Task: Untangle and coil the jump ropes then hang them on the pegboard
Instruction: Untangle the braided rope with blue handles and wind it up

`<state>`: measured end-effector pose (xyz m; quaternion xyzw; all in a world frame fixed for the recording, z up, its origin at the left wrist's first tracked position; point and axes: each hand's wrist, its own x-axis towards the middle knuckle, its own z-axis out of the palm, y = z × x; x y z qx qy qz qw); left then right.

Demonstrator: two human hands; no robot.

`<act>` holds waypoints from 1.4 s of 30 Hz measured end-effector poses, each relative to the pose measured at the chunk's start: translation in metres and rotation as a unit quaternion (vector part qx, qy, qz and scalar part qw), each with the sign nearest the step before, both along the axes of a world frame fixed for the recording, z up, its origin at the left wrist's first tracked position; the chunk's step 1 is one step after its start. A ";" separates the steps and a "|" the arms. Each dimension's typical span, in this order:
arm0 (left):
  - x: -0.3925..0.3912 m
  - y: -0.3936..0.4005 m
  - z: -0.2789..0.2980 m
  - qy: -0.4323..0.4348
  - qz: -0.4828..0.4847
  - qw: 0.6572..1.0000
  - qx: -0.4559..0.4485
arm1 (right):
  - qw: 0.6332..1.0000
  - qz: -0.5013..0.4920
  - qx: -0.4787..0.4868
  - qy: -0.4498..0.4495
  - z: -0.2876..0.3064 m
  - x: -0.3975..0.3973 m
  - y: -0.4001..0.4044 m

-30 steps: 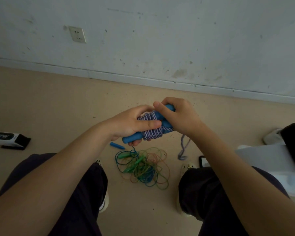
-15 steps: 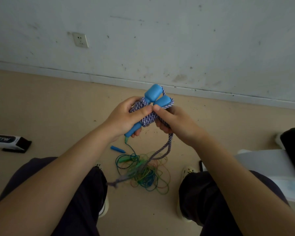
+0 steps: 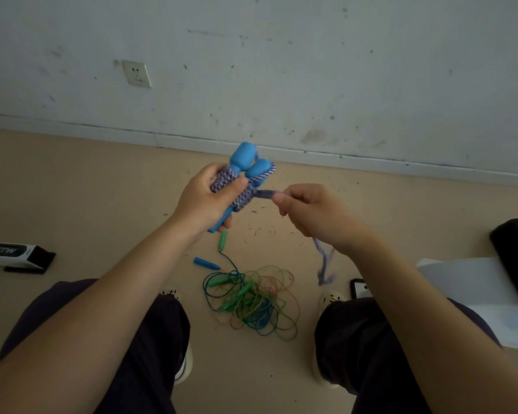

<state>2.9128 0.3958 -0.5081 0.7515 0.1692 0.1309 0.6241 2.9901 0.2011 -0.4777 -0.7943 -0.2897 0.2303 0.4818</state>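
The left hand [image 3: 205, 201] has its grip wrapped round the two blue handles [image 3: 245, 162] of the braided jump rope [image 3: 237, 189], thumb pressed over the purple-and-white turns already wound about them; the handles stand side by side, tilted up and away toward the far wall. Just to its right the right hand [image 3: 308, 212] pinches the rope's free tail between thumb and fingers — the short stretch between the two hands looks taut, and the blurred end dangles below the wrist. By the look of it this is the coiling step for this rope, close to its finish: little tail appears left, so the next move likely calls for one more turn and a tuck under the wraps, with the left grip firm so the turns do not slip. Near, on the floor [image 3: 72, 189] between the person's feet, lies the tangle of thin ropes [image 3: 251, 297] in green, blue and orange — not yet sorted. No pegboard is in view.
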 end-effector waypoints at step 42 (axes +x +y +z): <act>-0.012 -0.010 0.006 0.162 -0.256 0.949 0.083 | 0.999 0.037 0.013 -0.018 -0.024 0.004 0.005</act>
